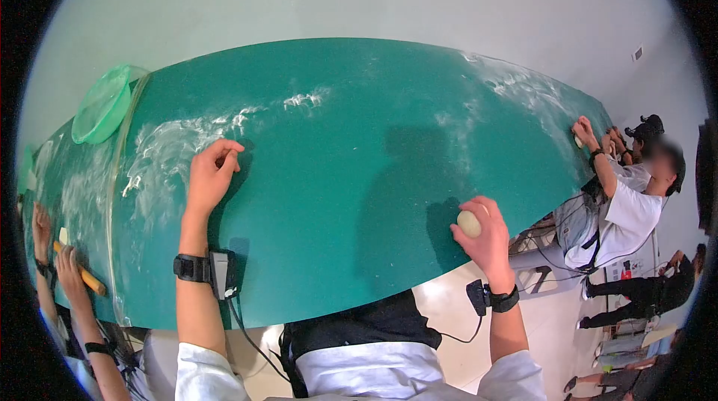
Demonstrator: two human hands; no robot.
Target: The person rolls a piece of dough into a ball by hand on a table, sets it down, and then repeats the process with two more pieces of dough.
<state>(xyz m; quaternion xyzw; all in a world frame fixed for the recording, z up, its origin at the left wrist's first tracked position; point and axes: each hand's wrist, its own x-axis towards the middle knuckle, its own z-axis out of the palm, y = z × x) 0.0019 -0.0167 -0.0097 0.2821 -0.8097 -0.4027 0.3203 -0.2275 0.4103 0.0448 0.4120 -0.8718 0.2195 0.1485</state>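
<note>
My right hand [488, 235] holds a smooth, pale dough ball [469, 224] above the near right part of the green table [321, 199], fingers wrapped around it. Farther left, my left hand [214, 169] hovers over the table with its fingers curled in toward the thumb. Whatever may lie inside those fingers is hidden. Close by that hand, white flour [176, 139] is smeared over the tabletop in streaks and small clumps.
A green mesh basket [103, 105] stands at the table's back left, beside a seam strip [120, 154]. At left, another person's hand [69, 266] is at a rolling pin [91, 280]. Several people work along the right end; cables hang from my wrist devices.
</note>
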